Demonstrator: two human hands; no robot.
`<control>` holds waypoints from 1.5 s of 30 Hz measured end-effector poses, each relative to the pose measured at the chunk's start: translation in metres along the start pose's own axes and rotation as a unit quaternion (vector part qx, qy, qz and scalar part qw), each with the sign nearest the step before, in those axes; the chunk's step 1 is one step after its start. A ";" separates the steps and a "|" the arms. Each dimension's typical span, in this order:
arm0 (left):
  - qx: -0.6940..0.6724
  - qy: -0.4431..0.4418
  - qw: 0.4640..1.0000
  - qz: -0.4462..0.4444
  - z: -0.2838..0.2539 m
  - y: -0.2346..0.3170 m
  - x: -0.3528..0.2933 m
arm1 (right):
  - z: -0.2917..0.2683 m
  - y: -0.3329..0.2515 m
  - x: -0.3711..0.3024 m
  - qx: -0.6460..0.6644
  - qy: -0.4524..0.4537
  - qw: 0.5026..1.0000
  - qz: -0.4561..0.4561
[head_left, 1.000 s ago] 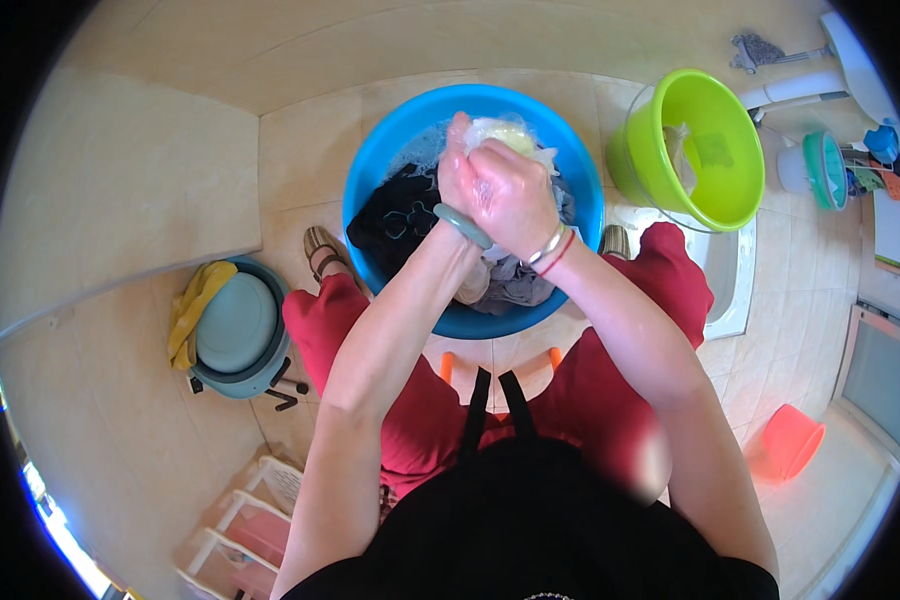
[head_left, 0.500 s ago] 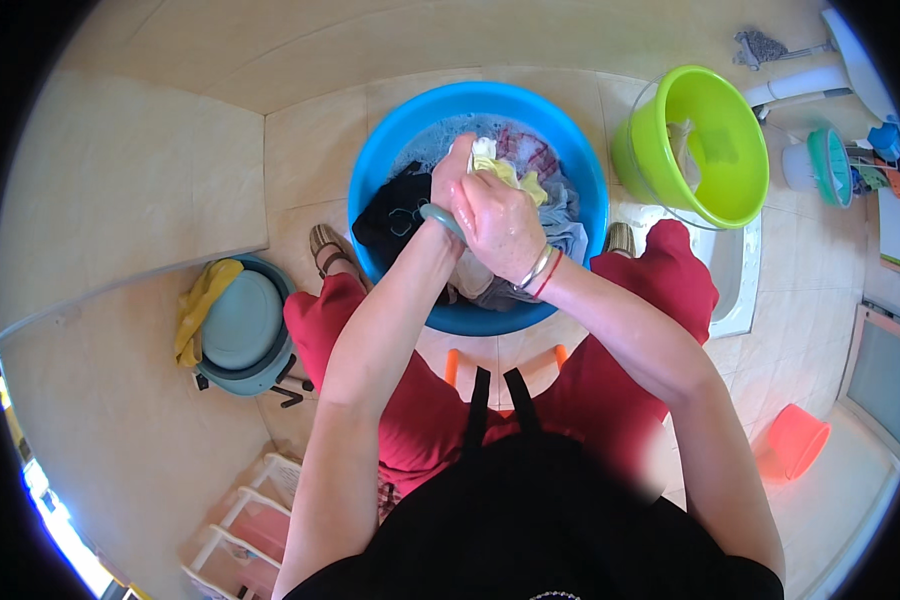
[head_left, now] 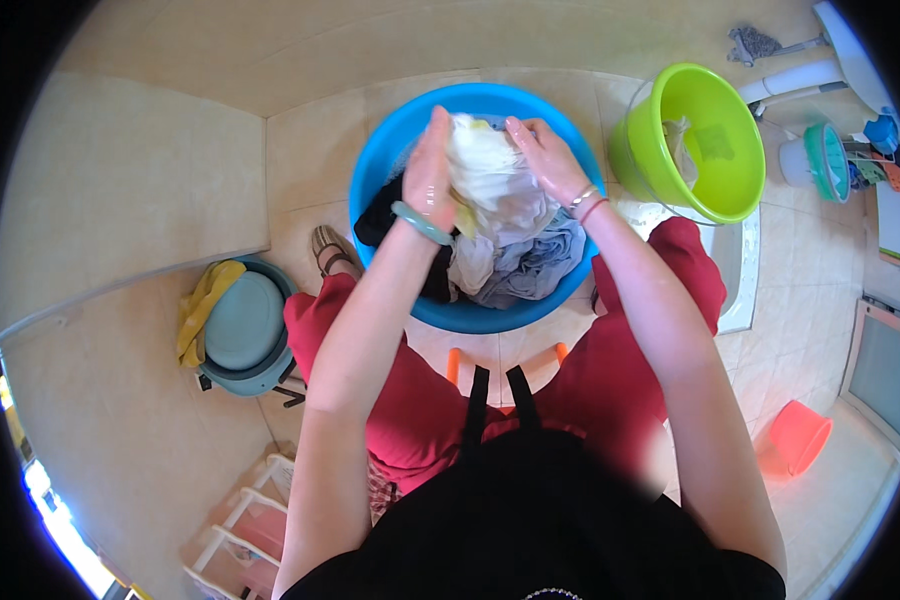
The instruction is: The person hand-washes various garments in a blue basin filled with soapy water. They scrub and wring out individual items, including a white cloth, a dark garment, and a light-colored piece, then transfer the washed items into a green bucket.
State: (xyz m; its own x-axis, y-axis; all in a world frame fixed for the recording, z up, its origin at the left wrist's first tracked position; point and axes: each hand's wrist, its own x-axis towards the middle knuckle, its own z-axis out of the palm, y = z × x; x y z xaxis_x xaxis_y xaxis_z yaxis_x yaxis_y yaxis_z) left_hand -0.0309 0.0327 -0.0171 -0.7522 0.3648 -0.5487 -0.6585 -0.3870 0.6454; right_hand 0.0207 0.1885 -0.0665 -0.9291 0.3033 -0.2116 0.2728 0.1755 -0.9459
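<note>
A bunched white cloth (head_left: pixel 482 160) with yellow parts is held up between my two hands, over a round blue basin (head_left: pixel 364 150). My left hand (head_left: pixel 430 175), with a pale green bangle at its wrist, grips the cloth's left side. My right hand (head_left: pixel 552 165) holds its right edge, thumb towards the far side; some of its fingers are hidden. Below lie grey-blue clothes (head_left: pixel 535 265), a cream piece (head_left: pixel 470 265) and dark clothes (head_left: pixel 378 212) at the left. Both hands look wet.
To the right stands a lime-green bucket (head_left: pixel 660 170) with a pale cloth inside, beside a white floor pan (head_left: pixel 742 285). Stacked grey-blue basins (head_left: pixel 245 320) with a yellow cloth (head_left: pixel 206 305) are at the left. A coral bucket (head_left: pixel 800 440) and a white rack (head_left: pixel 240 520) stand nearer.
My hands were clasped together around the squeezed white and yellow cloth. They have moved apart, and the cloth now spreads out larger between them.
</note>
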 end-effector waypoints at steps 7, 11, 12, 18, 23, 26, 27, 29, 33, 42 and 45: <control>0.137 -0.017 0.976 0.167 -0.032 0.064 -0.013 | -0.054 -0.025 -0.016 0.072 -0.033 0.997 -0.002; 0.157 -0.060 0.954 0.247 -0.029 0.092 -0.034 | -0.058 -0.058 -0.017 0.298 0.100 0.949 -0.026; 0.167 -0.067 0.949 0.258 -0.022 0.096 -0.042 | -0.061 -0.058 -0.015 0.325 0.118 0.937 -0.046; 0.422 -0.219 0.870 0.135 -0.006 0.074 -0.082 | -0.075 -0.022 -0.023 0.551 0.014 0.834 0.020; 0.730 -0.238 0.640 -0.030 -0.079 -0.010 -0.038 | -0.059 0.084 -0.067 0.058 -0.042 0.992 0.108; 0.782 -0.205 0.584 -0.067 -0.117 -0.053 -0.029 | -0.056 0.110 -0.091 -0.164 -0.214 0.961 0.060; 0.787 -0.159 0.593 -0.063 -0.130 -0.068 -0.027 | -0.050 0.110 -0.097 -0.211 -0.251 0.943 0.052; 0.835 -0.076 0.544 0.033 -0.164 -0.102 -0.021 | -0.039 0.103 -0.100 -0.270 -0.317 0.908 0.054; 0.896 -0.123 0.416 -0.098 -0.146 -0.095 -0.007 | -0.023 0.100 -0.090 -0.311 -0.291 0.905 0.010; 0.878 -0.003 0.474 0.059 -0.150 -0.105 -0.012 | 0.007 0.133 -0.050 -0.426 -0.108 0.898 -0.036; 0.853 0.042 0.504 0.127 -0.139 -0.111 -0.009 | 0.007 0.142 -0.043 -0.428 -0.124 0.895 0.032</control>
State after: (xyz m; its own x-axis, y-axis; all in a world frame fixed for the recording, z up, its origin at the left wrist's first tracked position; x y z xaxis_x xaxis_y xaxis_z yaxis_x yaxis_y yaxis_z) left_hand 0.0457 -0.0460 -0.1574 -0.8528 0.4226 -0.3068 0.3848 0.9057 0.1779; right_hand 0.0975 0.1943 -0.1933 -0.9029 0.1389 -0.4068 0.3192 0.8505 -0.4181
